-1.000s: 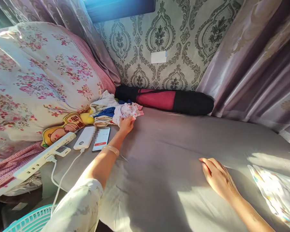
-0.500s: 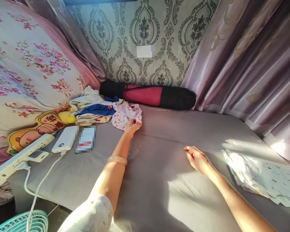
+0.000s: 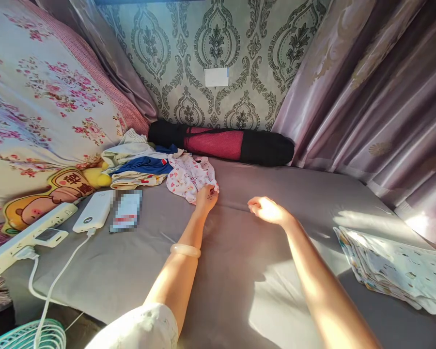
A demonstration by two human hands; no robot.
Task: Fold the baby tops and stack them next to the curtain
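My left hand point(image 3: 207, 198) is closed on the near right edge of a white garment with a pink and red print point(image 3: 187, 177). The garment lies bunched against a heap of clothes point(image 3: 138, 165) in blue, cream and pale green. Over the grey sheet, to the right of the garment and apart from it, is my right hand point(image 3: 269, 210), its fingers curled in with nothing visible in them. A stack of folded white printed cloths point(image 3: 396, 271) lies farther right on the bed.
On the left are a power strip point(image 3: 32, 237), a white power bank point(image 3: 94, 211) with a cable, a blurred phone point(image 3: 127, 211) and a plush cushion point(image 3: 43, 203). A black and red rolled bag point(image 3: 218, 144) lies along the wall. Curtains point(image 3: 370, 97) hang on the right.
My left hand has moved slightly right and nearer, pulling the printed garment's edge along. My right hand has moved left and a little farther away, toward the garment.
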